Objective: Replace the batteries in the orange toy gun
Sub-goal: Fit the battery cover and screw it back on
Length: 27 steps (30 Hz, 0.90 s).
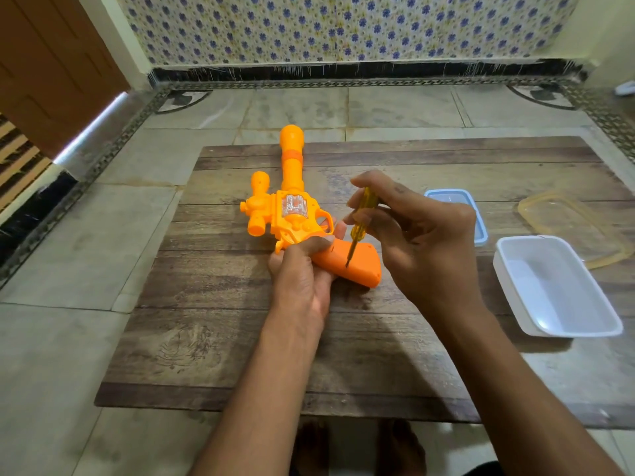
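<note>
Toy: the orange plastic toy gun (292, 214) lies on its side on the dark wood-grain board (240, 338), barrel pointing away, so its smooth grip faces up.
Left hand (302, 280): closed around the grip's neck, pinning it steady.
Right hand (419, 235): fingers pinched on 1 yellow translucent-handled screwdriver (359, 225), tip on the grip, probably at the battery-cover screw.
Nearby: 1 white rectangular plastic tub (556, 290), likely for loose parts.
</note>
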Tool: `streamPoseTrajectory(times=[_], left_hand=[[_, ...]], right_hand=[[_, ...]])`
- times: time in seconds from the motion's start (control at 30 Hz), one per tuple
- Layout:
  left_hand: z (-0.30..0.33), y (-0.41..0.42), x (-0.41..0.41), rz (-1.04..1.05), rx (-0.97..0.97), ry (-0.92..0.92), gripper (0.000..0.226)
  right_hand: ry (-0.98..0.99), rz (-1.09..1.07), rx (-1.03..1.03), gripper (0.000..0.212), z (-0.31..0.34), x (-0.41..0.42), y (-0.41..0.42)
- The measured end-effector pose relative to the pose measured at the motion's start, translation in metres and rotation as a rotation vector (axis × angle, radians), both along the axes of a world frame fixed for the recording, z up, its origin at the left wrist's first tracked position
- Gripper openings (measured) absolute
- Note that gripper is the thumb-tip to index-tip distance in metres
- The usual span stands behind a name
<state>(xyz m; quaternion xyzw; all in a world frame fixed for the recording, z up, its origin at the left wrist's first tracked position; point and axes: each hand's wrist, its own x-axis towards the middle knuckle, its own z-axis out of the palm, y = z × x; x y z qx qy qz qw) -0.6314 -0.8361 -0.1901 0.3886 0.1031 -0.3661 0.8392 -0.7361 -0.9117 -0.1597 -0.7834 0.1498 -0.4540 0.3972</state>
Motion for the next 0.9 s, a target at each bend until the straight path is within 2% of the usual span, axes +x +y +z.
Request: streamPoseTrajectory(times=[0.13, 0.43, 0.57, 0.73, 0.9], left_hand=[[0.0012, 0.0001, -0.0005, -0.003, 0.001, 0.007, 0.061], [-0.0047, -0.0008, 0.0015, -0.016, 0.003, -0.024, 0.061], [-0.0041, 0.0000, 0.0019, -0.019, 0.004, -0.024, 0.063], [-0.0040, 0.0010, 0.0027, -0.037, -0.013, -0.014, 0.060], [-0.0026, 0.0013, 0.0011, -0.041, -0.020, -0.026, 0.059]], right_hand=[[0.024, -0.081, -0.089, 0.037, 0.0019, -0.0007, 0.0012], [0.019, -0.191, -0.087, 0.031, 0.0055, -0.0056, 0.0007], [0.022, -0.165, -0.080, 0.033, 0.0051, -0.0061, -0.0004], [0.077, -0.099, -0.034, 0.048, 0.0034, -0.0068, 0.0044], [0.053, -0.170, -0.047, 0.042, 0.0035, -0.0037, 0.0064]])
